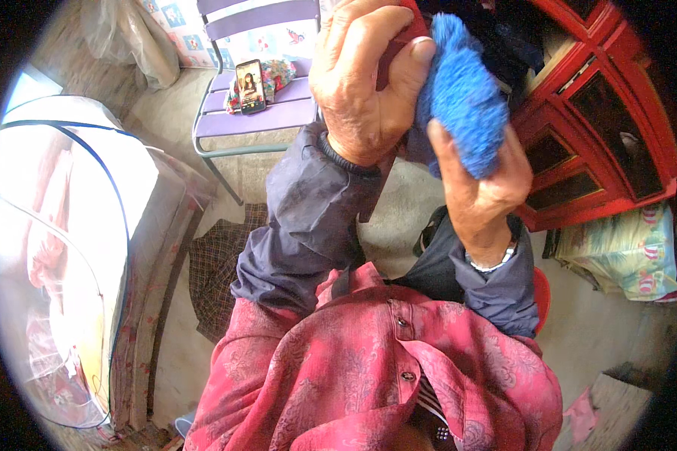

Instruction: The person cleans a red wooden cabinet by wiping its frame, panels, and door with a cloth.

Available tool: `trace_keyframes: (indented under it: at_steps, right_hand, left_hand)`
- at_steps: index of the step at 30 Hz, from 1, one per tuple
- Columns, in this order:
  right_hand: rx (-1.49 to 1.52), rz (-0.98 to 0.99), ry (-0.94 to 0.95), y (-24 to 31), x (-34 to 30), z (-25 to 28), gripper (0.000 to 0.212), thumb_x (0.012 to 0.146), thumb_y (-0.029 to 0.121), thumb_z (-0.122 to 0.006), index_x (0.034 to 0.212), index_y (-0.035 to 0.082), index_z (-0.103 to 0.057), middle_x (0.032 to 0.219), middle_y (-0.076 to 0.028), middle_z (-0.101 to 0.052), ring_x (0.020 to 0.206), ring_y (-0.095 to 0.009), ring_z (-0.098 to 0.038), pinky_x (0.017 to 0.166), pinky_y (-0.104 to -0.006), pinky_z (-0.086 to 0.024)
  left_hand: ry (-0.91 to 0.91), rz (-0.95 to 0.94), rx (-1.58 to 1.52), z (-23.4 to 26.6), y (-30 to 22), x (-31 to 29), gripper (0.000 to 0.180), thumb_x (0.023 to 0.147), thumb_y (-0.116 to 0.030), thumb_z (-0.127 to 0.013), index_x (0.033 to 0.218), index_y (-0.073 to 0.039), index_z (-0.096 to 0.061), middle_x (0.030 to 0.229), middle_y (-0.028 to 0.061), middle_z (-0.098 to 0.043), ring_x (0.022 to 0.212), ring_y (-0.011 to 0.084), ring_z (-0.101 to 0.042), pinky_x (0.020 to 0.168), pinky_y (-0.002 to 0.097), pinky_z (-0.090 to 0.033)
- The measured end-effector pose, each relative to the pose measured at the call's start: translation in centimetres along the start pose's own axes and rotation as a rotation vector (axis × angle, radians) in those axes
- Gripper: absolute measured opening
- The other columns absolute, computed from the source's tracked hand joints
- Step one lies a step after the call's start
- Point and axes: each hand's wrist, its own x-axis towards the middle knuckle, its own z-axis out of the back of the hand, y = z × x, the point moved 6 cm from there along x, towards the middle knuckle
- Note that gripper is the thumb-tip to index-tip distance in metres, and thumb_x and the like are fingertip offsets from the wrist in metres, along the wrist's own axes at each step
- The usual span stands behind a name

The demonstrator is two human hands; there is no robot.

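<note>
My left hand (365, 86) is raised at the top centre, its fingers curled round a dark red piece (400, 46) whose kind I cannot make out. Its thumb lies along the edge of a fluffy blue cloth (466, 98). From below, my right hand (483, 197) grips the lower end of that cloth between thumb and fingers. The cloth is bunched up, and the surface behind it is mostly hidden. Dark sleeve covers (301, 210) wrap both forearms.
Behind my left hand stands a purple slatted chair (263, 124) with a phone (250, 86) and flowered fabric on it. A red cabinet (579, 120) is at right, above a printed bag (624, 248). A netted bed (120, 248) fills the left; checked cloth (222, 270) lies on the floor.
</note>
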Motion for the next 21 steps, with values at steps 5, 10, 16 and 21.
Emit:
trace_keyframes:
  at_steps: [5,10,16,21]
  right_hand:
    - [0.08,-0.048,0.105,-1.4,-4.1,-2.1,0.024,0.083,0.002,-0.078,0.105,-0.003,-0.068,0.099,-0.012,-0.07,0.086,-0.022,-0.068,0.077,-0.034,-0.054]
    - [0.109,-0.249,0.183,-3.5,-7.6,-2.7,0.027,0.082,0.003,-0.079,0.107,0.0,-0.069,0.099,-0.012,-0.07,0.083,-0.023,-0.068,0.076,-0.034,-0.054]
    - [0.018,-0.41,0.329,-5.3,-11.6,-3.9,0.03,0.082,0.011,-0.078,0.108,0.0,-0.068,0.096,-0.017,-0.07,0.085,-0.032,-0.07,0.076,-0.0375,-0.055]
    - [0.137,-0.672,0.431,-6.9,-14.0,-3.6,0.029,0.085,0.019,-0.078,0.105,0.0,-0.07,0.093,-0.018,-0.071,0.085,-0.033,-0.072,0.076,-0.038,-0.056]
  left_hand:
    - [-0.066,-0.093,-0.087,0.7,0.8,-0.1,0.029,0.094,-0.018,-0.068,0.108,0.008,-0.065,0.115,0.0289,-0.066,0.106,0.0391,-0.066,0.095,0.0434,-0.051]
    - [-0.062,-0.087,-0.115,-0.2,0.5,-0.1,0.028,0.096,-0.018,-0.066,0.108,0.008,-0.065,0.115,0.0282,-0.066,0.103,0.0373,-0.067,0.093,0.0423,-0.051]
    - [-0.107,-0.03,-0.13,-0.1,0.5,-0.3,0.03,0.097,-0.02,-0.066,0.108,0.008,-0.064,0.114,0.0276,-0.067,0.1,0.0353,-0.067,0.09,0.0402,-0.052]
    - [-0.09,-0.049,-0.116,-0.4,-0.3,0.0,0.03,0.097,-0.021,-0.067,0.108,0.007,-0.064,0.113,0.0271,-0.067,0.099,0.0351,-0.067,0.089,0.0402,-0.052]
